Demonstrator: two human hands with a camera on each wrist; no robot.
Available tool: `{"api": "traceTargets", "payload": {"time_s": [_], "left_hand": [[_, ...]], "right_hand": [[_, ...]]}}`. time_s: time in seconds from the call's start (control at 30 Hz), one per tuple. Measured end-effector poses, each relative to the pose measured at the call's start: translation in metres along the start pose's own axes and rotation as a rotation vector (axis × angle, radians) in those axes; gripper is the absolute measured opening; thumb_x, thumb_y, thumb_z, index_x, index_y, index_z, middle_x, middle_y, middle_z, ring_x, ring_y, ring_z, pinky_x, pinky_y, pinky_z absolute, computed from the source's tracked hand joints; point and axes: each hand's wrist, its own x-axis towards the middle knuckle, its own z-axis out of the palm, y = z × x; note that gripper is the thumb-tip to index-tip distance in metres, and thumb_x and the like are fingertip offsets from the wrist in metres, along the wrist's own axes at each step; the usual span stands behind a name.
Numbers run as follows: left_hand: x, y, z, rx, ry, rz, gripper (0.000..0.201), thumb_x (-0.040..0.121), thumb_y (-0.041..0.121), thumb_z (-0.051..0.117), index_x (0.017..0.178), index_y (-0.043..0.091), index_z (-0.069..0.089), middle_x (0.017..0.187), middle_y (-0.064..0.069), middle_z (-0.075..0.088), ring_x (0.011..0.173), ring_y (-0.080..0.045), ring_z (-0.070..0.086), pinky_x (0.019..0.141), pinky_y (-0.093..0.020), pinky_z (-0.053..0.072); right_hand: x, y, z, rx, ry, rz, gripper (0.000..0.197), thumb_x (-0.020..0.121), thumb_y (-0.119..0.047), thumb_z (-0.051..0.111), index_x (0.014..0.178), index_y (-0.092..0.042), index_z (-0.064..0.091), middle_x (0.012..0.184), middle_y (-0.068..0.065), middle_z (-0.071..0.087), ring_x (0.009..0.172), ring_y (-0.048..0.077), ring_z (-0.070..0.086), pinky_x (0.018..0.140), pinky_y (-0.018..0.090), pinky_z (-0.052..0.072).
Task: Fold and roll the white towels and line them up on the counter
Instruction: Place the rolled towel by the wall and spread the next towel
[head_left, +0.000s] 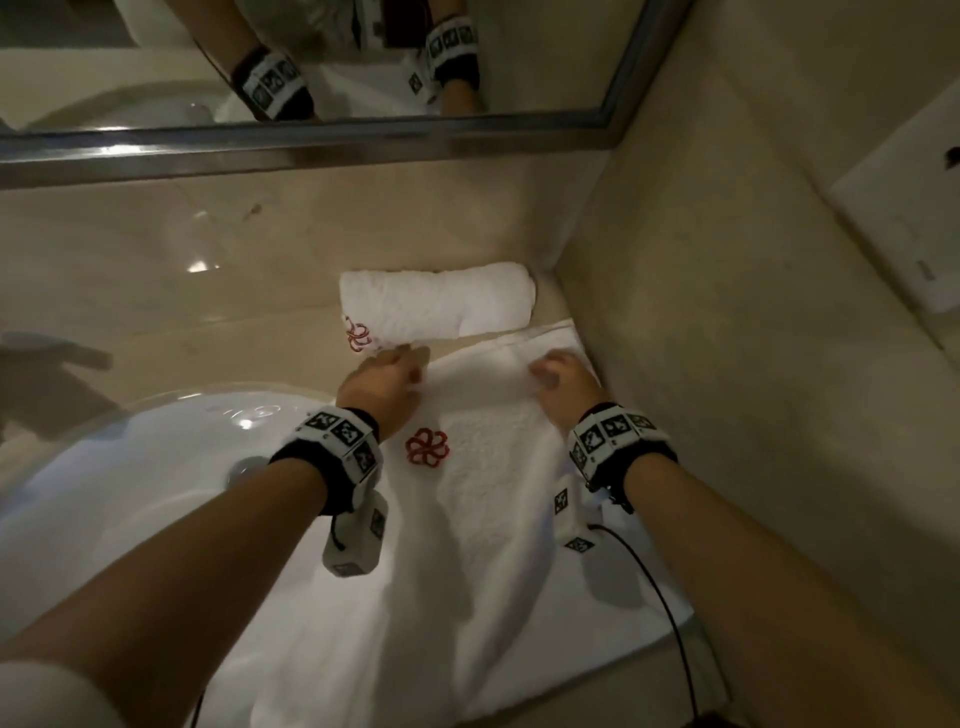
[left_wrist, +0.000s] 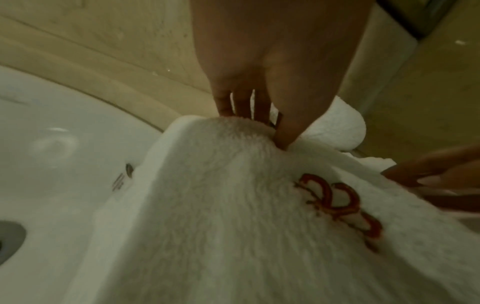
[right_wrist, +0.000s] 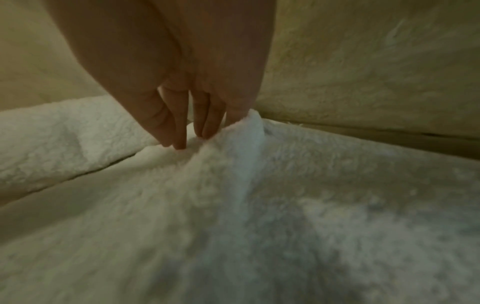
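A flat white terry towel with a red flower emblem (head_left: 483, 467), draped from the beige stone worktop's (head_left: 208, 291) back right corner over the white basin's (head_left: 130, 467) rim, is pinched at its far end by the left hand (head_left: 382, 382) and right hand (head_left: 563, 382), just beside a rolled white towel (head_left: 436, 301); uneven rolling could skew it, or its unsupported end could slide into the basin.

White terry is seen on the rolled towel (head_left: 439, 301), which is marked with a red looped flower emblem (head_left: 357, 335). The same white pile and a red flower emblem (head_left: 427, 447) are shown on the flat towel (head_left: 493, 493). The counter (head_left: 156, 270) and wall (head_left: 727, 260) are coloured beige; the sink (head_left: 130, 493) is white. Black wristbands (head_left: 332, 457) are patterned with black-and-white square markers.
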Motion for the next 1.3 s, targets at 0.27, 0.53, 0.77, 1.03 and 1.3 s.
{"api": "traceTargets", "payload": {"time_s": [0.27, 0.53, 0.77, 1.03, 1.3], "left_hand": [[-0.005, -0.014, -0.022, 0.093, -0.129, -0.075, 0.043, 0.089, 0.019, 0.052, 0.131, 0.025, 0.044, 0.13, -0.005, 0.052, 0.115, -0.028, 0.052, 0.094, -0.033, 0.042], [0.003, -0.008, -0.004, -0.036, -0.148, -0.009, 0.053, 0.084, 0.026, 0.063, 0.133, 0.019, 0.042, 0.127, -0.006, 0.051, 0.112, -0.028, 0.05, 0.097, -0.033, 0.042], [0.012, -0.005, 0.001, -0.076, -0.089, -0.044, 0.041, 0.083, 0.022, 0.065, 0.122, 0.016, 0.052, 0.12, -0.007, 0.054, 0.11, -0.027, 0.05, 0.096, -0.033, 0.041], [0.019, 0.002, -0.003, -0.215, 0.0, -0.09, 0.014, 0.088, 0.017, 0.058, 0.101, 0.011, 0.056, 0.103, -0.003, 0.054, 0.094, -0.022, 0.049, 0.081, -0.024, 0.033], [0.026, 0.009, 0.002, -0.059, -0.044, -0.145, 0.028, 0.095, 0.025, 0.047, 0.117, 0.008, 0.052, 0.12, -0.014, 0.057, 0.108, -0.031, 0.054, 0.09, -0.035, 0.042]], "right_hand": [[0.0, 0.002, 0.007, 0.228, 0.148, 0.155, 0.032, 0.089, 0.001, 0.045, 0.118, -0.006, 0.056, 0.102, 0.012, 0.055, 0.095, 0.026, 0.054, 0.09, 0.038, 0.05], [0.017, -0.005, -0.001, 0.136, 0.219, 0.312, 0.03, 0.083, -0.013, 0.062, 0.111, -0.006, 0.056, 0.116, 0.014, 0.062, 0.103, 0.029, 0.06, 0.077, 0.027, 0.044], [0.027, -0.002, 0.003, 0.228, 0.232, 0.291, 0.03, 0.086, -0.017, 0.061, 0.113, -0.01, 0.052, 0.104, 0.013, 0.062, 0.098, 0.03, 0.062, 0.081, 0.032, 0.049], [0.035, 0.003, -0.004, 0.335, 0.274, 0.211, 0.009, 0.091, -0.018, 0.055, 0.086, -0.017, 0.047, 0.08, 0.001, 0.054, 0.081, 0.021, 0.052, 0.078, 0.03, 0.044], [0.051, -0.002, -0.003, 0.158, 0.339, 0.299, 0.016, 0.094, -0.018, 0.051, 0.103, -0.006, 0.057, 0.107, 0.017, 0.065, 0.1, 0.031, 0.062, 0.074, 0.028, 0.045]]}}
